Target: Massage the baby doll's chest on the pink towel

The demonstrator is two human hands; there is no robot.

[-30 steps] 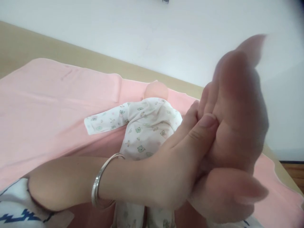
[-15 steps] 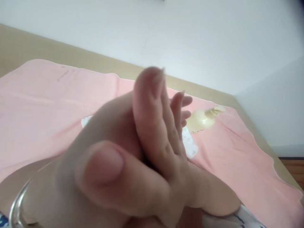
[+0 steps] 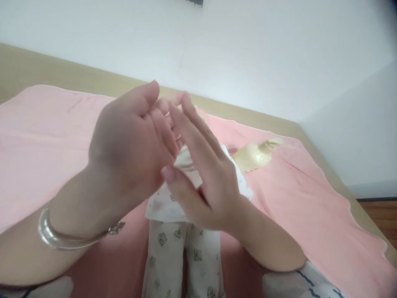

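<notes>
My left hand (image 3: 130, 140), with a silver bangle (image 3: 62, 238) at the wrist, is raised with its palm turned inward and its fingers slightly bent. My right hand (image 3: 211, 178) is open, its fingers stretched and crossing in front of the left fingertips. The hands seem to meet at the fingers, and no object shows between them. Below them lies a small white top (image 3: 167, 207) with printed pants (image 3: 167, 256) under its hem. Whether a doll or a baby wears these clothes is hidden by my hands.
A pale yellow pump bottle (image 3: 256, 155) lies tipped on the pink cloth (image 3: 294, 198) to the right. The wooden surface (image 3: 62, 66) borders the cloth, with a white wall (image 3: 248, 54) behind.
My hands were pressed together close to the camera; they have moved away and parted at the palms. The white top and printed pants now show below them.
</notes>
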